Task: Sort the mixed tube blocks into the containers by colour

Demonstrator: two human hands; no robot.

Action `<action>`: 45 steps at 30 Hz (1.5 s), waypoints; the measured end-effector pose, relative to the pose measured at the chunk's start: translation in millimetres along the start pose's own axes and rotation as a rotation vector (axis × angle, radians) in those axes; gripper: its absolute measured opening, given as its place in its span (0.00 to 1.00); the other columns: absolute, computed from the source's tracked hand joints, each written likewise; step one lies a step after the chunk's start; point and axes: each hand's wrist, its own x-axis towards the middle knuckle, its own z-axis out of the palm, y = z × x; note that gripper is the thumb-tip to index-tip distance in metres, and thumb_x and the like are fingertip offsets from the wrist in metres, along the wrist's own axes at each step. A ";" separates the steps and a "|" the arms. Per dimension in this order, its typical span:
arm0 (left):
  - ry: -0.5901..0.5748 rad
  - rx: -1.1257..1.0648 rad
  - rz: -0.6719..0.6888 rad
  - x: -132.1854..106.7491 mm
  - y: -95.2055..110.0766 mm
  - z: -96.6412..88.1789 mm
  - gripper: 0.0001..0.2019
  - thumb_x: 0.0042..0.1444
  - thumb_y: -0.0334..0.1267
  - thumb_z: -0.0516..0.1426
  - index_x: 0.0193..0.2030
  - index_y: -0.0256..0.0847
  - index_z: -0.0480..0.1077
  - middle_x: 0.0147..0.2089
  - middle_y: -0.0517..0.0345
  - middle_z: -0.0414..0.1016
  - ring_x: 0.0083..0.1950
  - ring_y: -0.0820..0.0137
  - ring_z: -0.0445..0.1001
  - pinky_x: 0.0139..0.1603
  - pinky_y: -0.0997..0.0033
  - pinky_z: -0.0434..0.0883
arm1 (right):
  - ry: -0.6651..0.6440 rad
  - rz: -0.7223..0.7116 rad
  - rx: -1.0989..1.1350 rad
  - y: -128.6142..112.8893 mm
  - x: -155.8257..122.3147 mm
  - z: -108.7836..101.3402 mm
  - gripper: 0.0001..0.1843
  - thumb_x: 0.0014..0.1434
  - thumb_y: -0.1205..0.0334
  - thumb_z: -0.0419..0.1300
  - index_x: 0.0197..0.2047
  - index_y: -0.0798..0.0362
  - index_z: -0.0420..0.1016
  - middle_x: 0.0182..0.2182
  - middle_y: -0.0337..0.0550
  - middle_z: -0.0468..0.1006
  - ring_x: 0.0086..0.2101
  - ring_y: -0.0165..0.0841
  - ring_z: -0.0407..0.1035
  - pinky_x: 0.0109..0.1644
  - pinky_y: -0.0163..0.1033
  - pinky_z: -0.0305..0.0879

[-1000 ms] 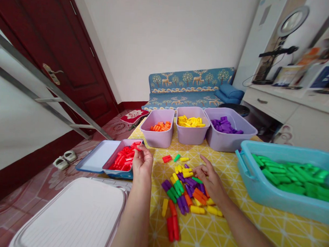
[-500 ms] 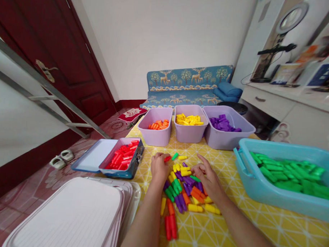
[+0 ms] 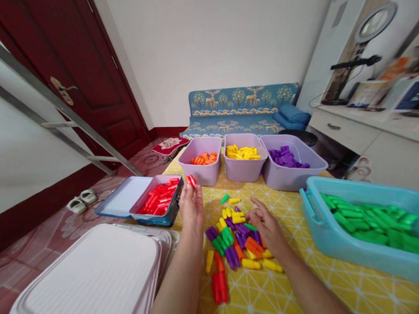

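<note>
My left hand [image 3: 192, 203] is raised beside the red pieces' tin, its fingers closed on a red plastic piece [image 3: 191, 180] at the fingertips. The open blue tin [image 3: 171, 216] holds a heap of red plastic pieces [image 3: 159, 198]. My right hand [image 3: 265, 225] rests at the right side of a mixed pile, fingers spread and apart, holding nothing I can see. In that pile lie yellow pieces [image 3: 251, 264], purple pieces [image 3: 231, 257], orange pieces [image 3: 253, 247] and green pieces [image 3: 228, 237]. Joined red pieces [image 3: 219, 288] lie at the pile's near end. One green piece [image 3: 225, 198] sits apart at the far side.
Lilac bins of orange [image 3: 199, 175], yellow [image 3: 245, 171] and purple pieces [image 3: 287, 178] line the table's far edge. A turquoise tub [image 3: 360, 251] of green pieces stands at right. White stacked lids [image 3: 89, 267] lie at left near a metal ladder [image 3: 65, 113].
My left hand has lifted the red piece from the pile's far edge and moved left and up toward the tin. My right hand stays nearly where it was.
</note>
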 end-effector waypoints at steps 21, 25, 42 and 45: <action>-1.028 1.530 0.157 -37.4 -20.9 -6.9 0.21 0.48 0.37 0.60 0.52 0.48 0.73 0.63 0.51 0.65 0.67 0.55 0.57 0.68 0.47 0.49 | -0.041 -0.167 -0.234 -4.7 2.9 0.4 0.18 0.56 0.58 0.59 0.51 0.48 0.71 0.48 0.45 0.74 0.43 0.35 0.71 0.49 0.41 0.68; -1.068 1.381 0.164 -35.4 -26.9 -9.9 0.16 0.48 0.33 0.59 0.46 0.42 0.76 0.51 0.52 0.76 0.54 0.64 0.71 0.61 0.63 0.64 | -0.052 -0.171 -0.272 -4.8 2.5 -0.2 0.18 0.56 0.59 0.59 0.51 0.48 0.71 0.47 0.44 0.75 0.45 0.36 0.71 0.50 0.42 0.68; -0.810 1.183 0.137 -36.6 -41.8 -13.5 0.12 0.56 0.39 0.54 0.34 0.36 0.77 0.31 0.54 0.78 0.33 0.69 0.73 0.37 0.71 0.68 | -0.077 -0.196 -0.459 -11.0 0.5 -0.9 0.17 0.55 0.56 0.62 0.49 0.46 0.75 0.41 0.43 0.77 0.43 0.39 0.70 0.49 0.46 0.64; -0.811 1.225 0.149 -36.6 -40.2 -13.8 0.13 0.56 0.41 0.53 0.32 0.36 0.77 0.30 0.55 0.77 0.32 0.69 0.72 0.36 0.72 0.67 | -0.098 -0.272 -0.464 -15.1 -0.3 -1.2 0.20 0.56 0.55 0.62 0.52 0.43 0.73 0.44 0.42 0.77 0.46 0.39 0.68 0.51 0.47 0.61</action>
